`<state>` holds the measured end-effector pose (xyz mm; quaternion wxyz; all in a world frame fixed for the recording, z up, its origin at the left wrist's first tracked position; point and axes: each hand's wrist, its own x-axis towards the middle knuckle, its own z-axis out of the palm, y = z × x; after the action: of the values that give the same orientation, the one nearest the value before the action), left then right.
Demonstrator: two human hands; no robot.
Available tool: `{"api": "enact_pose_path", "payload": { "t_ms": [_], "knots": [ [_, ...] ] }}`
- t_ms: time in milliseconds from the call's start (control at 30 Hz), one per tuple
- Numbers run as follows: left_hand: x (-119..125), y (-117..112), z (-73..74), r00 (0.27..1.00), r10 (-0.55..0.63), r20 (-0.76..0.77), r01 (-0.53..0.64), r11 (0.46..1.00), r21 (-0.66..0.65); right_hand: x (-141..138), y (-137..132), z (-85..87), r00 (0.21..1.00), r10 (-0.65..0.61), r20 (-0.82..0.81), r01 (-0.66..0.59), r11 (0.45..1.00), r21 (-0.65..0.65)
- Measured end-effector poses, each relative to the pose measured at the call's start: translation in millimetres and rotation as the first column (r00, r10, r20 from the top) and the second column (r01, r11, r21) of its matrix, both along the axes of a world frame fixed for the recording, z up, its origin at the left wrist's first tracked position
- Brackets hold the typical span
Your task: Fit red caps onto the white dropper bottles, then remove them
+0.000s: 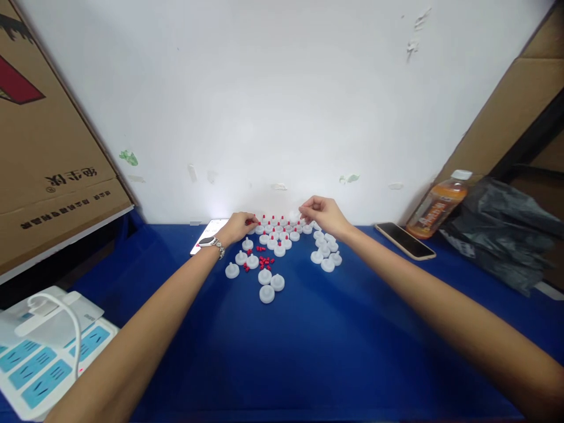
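My left hand wears a watch and is closed at the left end of a cluster of white round nozzle caps with red tips. Its fingertips pinch a small red tip, partly hidden, on top of a white cap. At the cluster's right end, my right hand is held in a pinch just above the caps; what lies between its fingertips is too small to make out. Loose red tips lie in front of the cluster. White caps without red tips stand near the front and at the right.
Behind my left wrist lies a lit phone. A dark phone, an orange drink bottle and a black plastic bag are at the right. A power strip sits front left, below a cardboard box. A white wall bounds the blue table.
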<state>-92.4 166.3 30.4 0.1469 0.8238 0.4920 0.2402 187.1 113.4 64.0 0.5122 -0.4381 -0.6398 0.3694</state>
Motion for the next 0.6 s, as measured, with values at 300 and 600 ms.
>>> {"api": "enact_pose_path", "payload": {
  "t_ms": [300, 600],
  "knots": [
    [-8.4, 2.5, -3.2, 0.998, 0.030, 0.058, -0.029, 0.999, -0.023, -4.4, -1.6, 0.5, 1.000, 0.010, 0.005, -0.010, 1.000, 0.002],
    [-26.3, 4.4, -5.1, 0.990, 0.140, -0.029, -0.138, 0.989, 0.049, -10.2, 3.7, -4.1, 0.999, 0.019, 0.026, -0.019, 1.000, 0.009]
  ]
}}
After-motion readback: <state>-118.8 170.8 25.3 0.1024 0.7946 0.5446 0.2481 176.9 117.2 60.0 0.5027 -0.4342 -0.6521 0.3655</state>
